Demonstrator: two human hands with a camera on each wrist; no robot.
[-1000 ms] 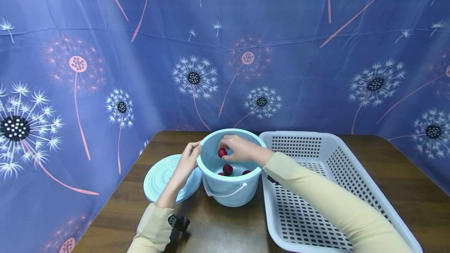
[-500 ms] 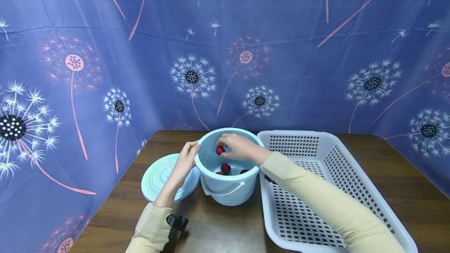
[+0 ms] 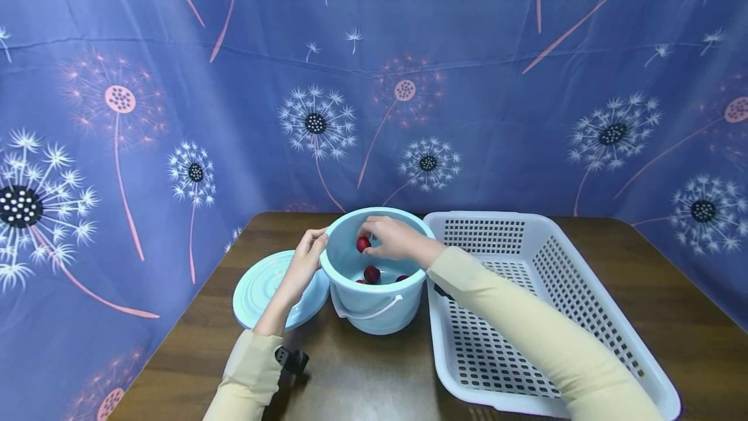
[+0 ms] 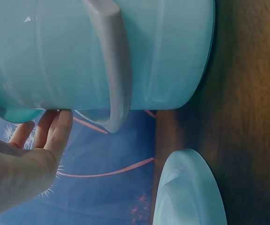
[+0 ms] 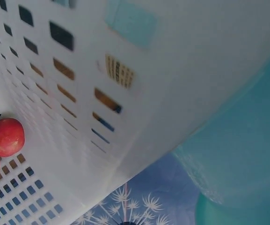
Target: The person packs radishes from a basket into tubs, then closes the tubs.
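Note:
A light blue bucket (image 3: 374, 314) with a white handle (image 3: 368, 310) stands upright on the table. My left hand (image 3: 306, 258) holds its left rim; in the left wrist view those fingers (image 4: 57, 133) touch the outer wall. Inside the bucket's opening, my right hand (image 3: 391, 239) pinches a dark red round fruit (image 3: 363, 244) between thumb and fingers, above the bottom. Below it lie similar red fruits (image 3: 371, 274), some partly hidden by the front rim. The right wrist view does not show the right hand; the bucket wall (image 5: 237, 154) fills its right side.
The bucket's round blue lid (image 3: 257, 291) lies at its left, partly under the left forearm. A white perforated basket (image 3: 584, 291) stands close at the right, crossed by the right sleeve. Several red fruits (image 5: 8, 137) sit in it. A dandelion-patterned blue cloth (image 3: 374, 83) hangs behind the table.
The scene has drifted slightly up and left in the head view. Relative to the bucket, both hands and the pinched fruit stay nearly where they were.

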